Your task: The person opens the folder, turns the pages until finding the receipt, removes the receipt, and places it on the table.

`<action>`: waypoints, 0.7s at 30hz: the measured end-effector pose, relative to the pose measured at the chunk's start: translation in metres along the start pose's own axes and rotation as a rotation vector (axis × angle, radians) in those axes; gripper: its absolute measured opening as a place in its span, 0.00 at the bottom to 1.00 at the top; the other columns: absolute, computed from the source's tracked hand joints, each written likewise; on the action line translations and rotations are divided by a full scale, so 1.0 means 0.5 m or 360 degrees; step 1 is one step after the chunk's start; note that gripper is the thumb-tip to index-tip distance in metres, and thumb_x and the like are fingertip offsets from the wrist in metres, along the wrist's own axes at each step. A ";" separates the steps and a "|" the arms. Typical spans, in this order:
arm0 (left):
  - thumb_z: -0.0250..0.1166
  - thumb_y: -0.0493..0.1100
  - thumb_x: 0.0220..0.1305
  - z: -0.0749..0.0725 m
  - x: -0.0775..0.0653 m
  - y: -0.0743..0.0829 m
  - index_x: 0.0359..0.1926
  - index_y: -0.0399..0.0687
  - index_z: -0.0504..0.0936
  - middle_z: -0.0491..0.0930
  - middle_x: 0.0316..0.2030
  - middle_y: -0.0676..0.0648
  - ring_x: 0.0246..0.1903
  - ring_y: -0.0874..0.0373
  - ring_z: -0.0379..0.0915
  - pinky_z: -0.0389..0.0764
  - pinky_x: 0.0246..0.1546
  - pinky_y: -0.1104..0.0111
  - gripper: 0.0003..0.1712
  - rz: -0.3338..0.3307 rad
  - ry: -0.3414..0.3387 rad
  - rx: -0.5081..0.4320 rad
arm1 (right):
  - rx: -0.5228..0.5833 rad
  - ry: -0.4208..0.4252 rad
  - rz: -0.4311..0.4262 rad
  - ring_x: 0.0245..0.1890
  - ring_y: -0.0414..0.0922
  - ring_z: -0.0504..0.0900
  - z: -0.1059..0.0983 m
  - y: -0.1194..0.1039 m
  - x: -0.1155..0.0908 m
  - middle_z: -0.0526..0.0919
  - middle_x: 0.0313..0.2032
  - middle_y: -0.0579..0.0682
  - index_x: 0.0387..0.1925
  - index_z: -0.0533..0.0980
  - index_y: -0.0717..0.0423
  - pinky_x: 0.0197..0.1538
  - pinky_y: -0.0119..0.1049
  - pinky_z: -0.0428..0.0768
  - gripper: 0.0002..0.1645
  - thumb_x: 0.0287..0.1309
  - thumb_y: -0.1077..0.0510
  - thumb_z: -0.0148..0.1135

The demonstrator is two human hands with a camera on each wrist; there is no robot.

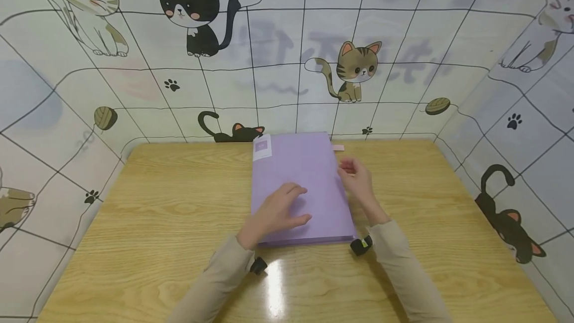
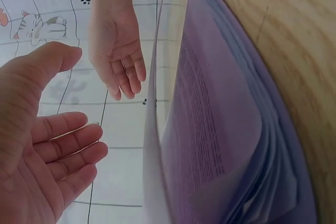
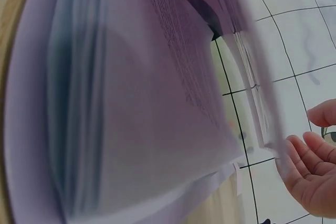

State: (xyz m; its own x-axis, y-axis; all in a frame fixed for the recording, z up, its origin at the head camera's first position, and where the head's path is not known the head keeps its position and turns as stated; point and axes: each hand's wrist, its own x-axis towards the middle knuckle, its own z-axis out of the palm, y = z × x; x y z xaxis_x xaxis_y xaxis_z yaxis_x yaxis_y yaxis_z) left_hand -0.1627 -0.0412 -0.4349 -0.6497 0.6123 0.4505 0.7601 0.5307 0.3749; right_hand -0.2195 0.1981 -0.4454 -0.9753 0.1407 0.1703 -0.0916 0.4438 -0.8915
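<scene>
A purple folder [image 1: 300, 183] lies flat on the wooden table [image 1: 157, 203], with a white label [image 1: 262, 148] at its far left corner. My left hand [image 1: 280, 211] is spread over the near half of the cover. In the left wrist view its palm [image 2: 47, 156] faces the folder [image 2: 220, 129] with a small gap, fingers relaxed. My right hand [image 1: 356, 178] is at the folder's right edge, fingers loosely bent, holding nothing. In the right wrist view its fingertips [image 3: 310, 171] are close to the slightly raised, blurred cover edge above the printed pages [image 3: 131, 103].
A small pink slip [image 1: 338, 148] lies just beyond the folder's far right corner. Panels printed with cats [image 1: 358, 69] wall in the table at the back and both sides. Bare wood [image 1: 448, 223] stretches left, right and in front of the folder.
</scene>
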 end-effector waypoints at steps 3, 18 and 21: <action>0.71 0.52 0.47 0.003 -0.002 0.007 0.51 0.37 0.75 0.76 0.47 0.44 0.50 0.53 0.71 0.73 0.52 0.65 0.33 -0.0012 -0.0060 -0.0006 | 0.0017 0.0001 0.0041 0.44 0.52 0.77 -0.004 0.008 -0.001 0.79 0.44 0.62 0.48 0.73 0.69 0.43 0.29 0.75 0.17 0.57 0.65 0.58; 0.72 0.53 0.46 0.024 -0.019 0.037 0.52 0.37 0.74 0.75 0.47 0.44 0.48 0.53 0.71 0.74 0.52 0.66 0.36 0.0002 -0.0265 -0.0005 | 0.0082 -0.0040 0.0136 0.42 0.48 0.76 -0.020 0.044 -0.015 0.78 0.44 0.64 0.49 0.72 0.70 0.40 0.21 0.73 0.16 0.58 0.66 0.56; 0.72 0.54 0.46 0.029 -0.023 0.043 0.52 0.37 0.74 0.74 0.47 0.45 0.48 0.54 0.71 0.73 0.52 0.67 0.36 0.0015 -0.0299 0.0011 | 0.0107 -0.0075 0.0188 0.42 0.47 0.76 -0.021 0.046 -0.018 0.78 0.45 0.64 0.50 0.71 0.70 0.41 0.22 0.74 0.17 0.60 0.66 0.55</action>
State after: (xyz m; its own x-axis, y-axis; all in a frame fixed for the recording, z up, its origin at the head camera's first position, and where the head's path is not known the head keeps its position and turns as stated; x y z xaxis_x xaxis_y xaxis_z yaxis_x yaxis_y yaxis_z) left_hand -0.1389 -0.0284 -0.4439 -0.6335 0.7155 0.2945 0.7664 0.5281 0.3657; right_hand -0.2104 0.2164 -0.4629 -0.9883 0.1462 0.0438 0.0130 0.3662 -0.9304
